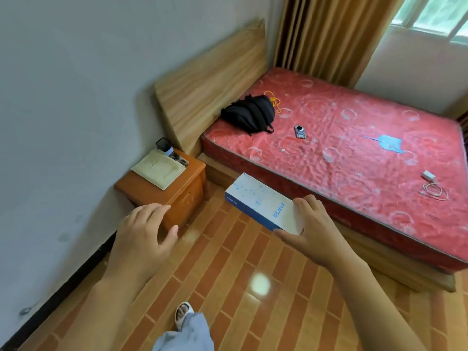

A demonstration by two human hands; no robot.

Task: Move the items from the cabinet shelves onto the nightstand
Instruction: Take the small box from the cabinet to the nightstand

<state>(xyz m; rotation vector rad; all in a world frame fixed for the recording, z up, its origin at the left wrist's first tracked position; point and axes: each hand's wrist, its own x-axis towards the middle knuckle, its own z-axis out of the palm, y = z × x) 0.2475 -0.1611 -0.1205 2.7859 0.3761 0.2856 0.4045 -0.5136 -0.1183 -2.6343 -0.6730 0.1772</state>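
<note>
Your right hand (314, 231) pinches the white-and-blue box (263, 203) by its end — left hand (141, 234) hovers, fingers loosely spread, near the nightstand (162, 188).

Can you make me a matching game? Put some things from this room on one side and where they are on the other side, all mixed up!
Things:
1. white and blue box
2. black backpack
3. cream envelope
4. white charger with cable

Places:
A. on the orange nightstand
B. held in the right hand
C. on the red mattress, close to the wooden headboard
D. on the red mattress, near its right side in this picture

Pairs: 1-B, 2-C, 3-A, 4-D
</note>
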